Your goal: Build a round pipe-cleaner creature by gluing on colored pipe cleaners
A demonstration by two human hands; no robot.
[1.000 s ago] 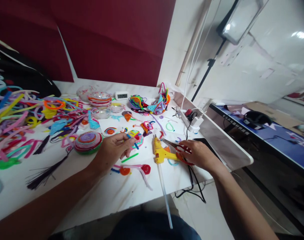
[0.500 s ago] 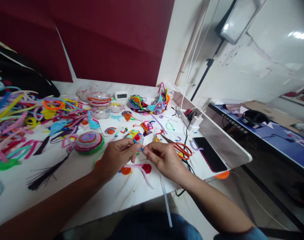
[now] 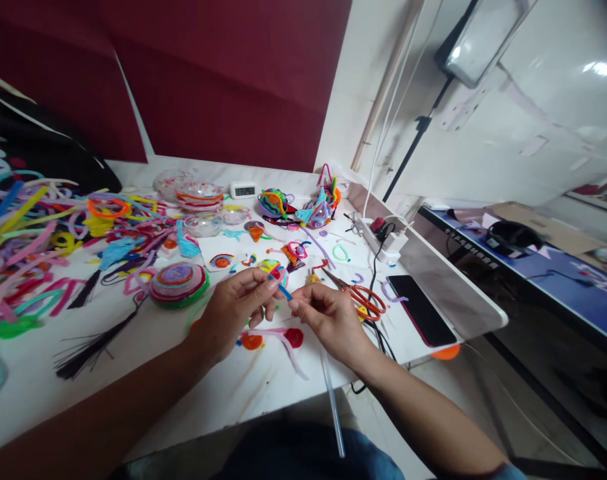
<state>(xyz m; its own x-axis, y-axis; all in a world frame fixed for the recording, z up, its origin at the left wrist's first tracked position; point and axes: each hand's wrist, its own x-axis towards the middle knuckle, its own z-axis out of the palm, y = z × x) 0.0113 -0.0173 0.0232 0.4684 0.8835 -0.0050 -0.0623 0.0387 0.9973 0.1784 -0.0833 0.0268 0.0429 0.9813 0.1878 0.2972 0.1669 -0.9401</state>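
Note:
A short blue fuzzy strip [image 3: 285, 292] spans the small gap between my two hands. Its left end is pinched between thumb and finger of my left hand [image 3: 238, 310]. Thumb and forefinger of my right hand [image 3: 330, 320] close on its other end. Just behind the hands lies a round multicoloured piece [image 3: 273, 268], partly hidden. Orange-handled scissors [image 3: 366, 298] rest to the right of my right hand. Below the hands are an orange disc [image 3: 252, 341] and a dark red disc [image 3: 294, 337] with pink strips.
Heaped coloured strips [image 3: 28, 247] cover the table's left side, near a layered round piece [image 3: 178, 283] and a black tassel [image 3: 96, 343]. A black phone [image 3: 423, 310] and a power strip [image 3: 383, 243] are at the right. A clear stick [image 3: 333, 403] overhangs the front edge.
My hands have shifted slightly, and more of the blue strip shows between them. The fingers of my left hand have changed their hold. The view has moved a little.

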